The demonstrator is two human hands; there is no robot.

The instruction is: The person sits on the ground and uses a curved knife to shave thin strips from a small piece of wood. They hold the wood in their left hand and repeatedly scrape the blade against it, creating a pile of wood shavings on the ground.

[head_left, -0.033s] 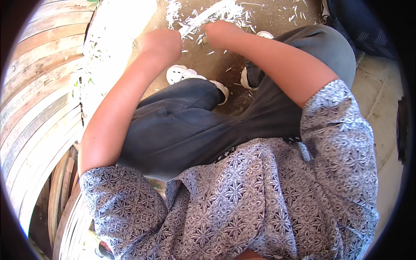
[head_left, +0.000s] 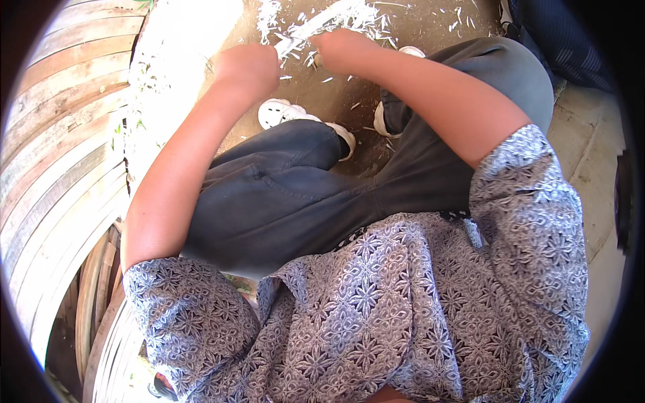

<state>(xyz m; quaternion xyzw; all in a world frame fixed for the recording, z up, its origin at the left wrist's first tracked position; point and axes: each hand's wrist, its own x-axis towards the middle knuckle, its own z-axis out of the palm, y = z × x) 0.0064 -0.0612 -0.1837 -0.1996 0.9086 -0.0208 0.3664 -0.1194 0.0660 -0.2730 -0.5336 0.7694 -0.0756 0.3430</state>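
My left hand (head_left: 247,66) is closed in a fist at the near end of a pale wooden stick (head_left: 310,27). From there the stick slants up and to the right over the ground. Close beside it my right hand (head_left: 342,52) is curled shut, the back of the hand toward me. Its fingers are mostly hidden, and what they grip does not show clearly. White wood shavings (head_left: 366,21) lie thick around the far part of the stick, with loose slivers scattered below both hands.
My legs in dark trousers (head_left: 282,195) are bent below my arms, and white clogs (head_left: 282,113) stand on the brown ground. Curved wooden slats (head_left: 70,127) fill the left side. A dark bag-like thing (head_left: 564,40) sits at the upper right, beside pale paving (head_left: 588,134).
My right hand has shifted very slightly up and to the left along the stick. My left hand and the stick's near end have moved a touch to the left.
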